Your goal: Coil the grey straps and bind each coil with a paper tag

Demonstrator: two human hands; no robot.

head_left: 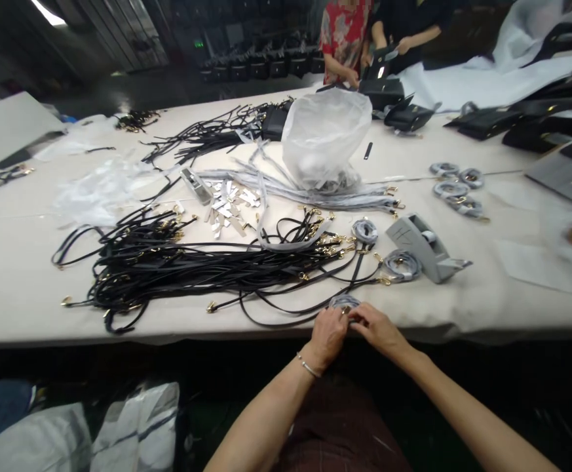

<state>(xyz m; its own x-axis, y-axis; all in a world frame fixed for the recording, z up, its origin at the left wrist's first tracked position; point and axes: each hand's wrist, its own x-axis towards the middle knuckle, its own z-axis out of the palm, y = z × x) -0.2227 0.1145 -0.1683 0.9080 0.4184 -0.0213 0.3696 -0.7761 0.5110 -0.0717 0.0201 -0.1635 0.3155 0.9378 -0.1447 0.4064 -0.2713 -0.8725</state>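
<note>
At the table's front edge, my left hand [329, 333] and my right hand [375, 328] meet around a coiled strap [343, 301] in clear wrapping. My left fingers are closed on the coil. The right thumb and fingers pinch at its near side, where a small gold-coloured piece shows; my fingers hide the rest. Just beyond lie another wrapped coiled strap [401, 265] and a smaller wrapped coil [365, 231]. To the left spreads a large heap of thin black straps [182, 269] with gold clasps.
A grey tape dispenser [426, 248] stands right of the coils. Behind the heap are pale strips [227, 206], wrapped straps [310, 195] and a translucent plastic bag [327, 134]. Several wrapped coils [455, 189] lie farther right. Two people handle black bags [381, 92] across the table.
</note>
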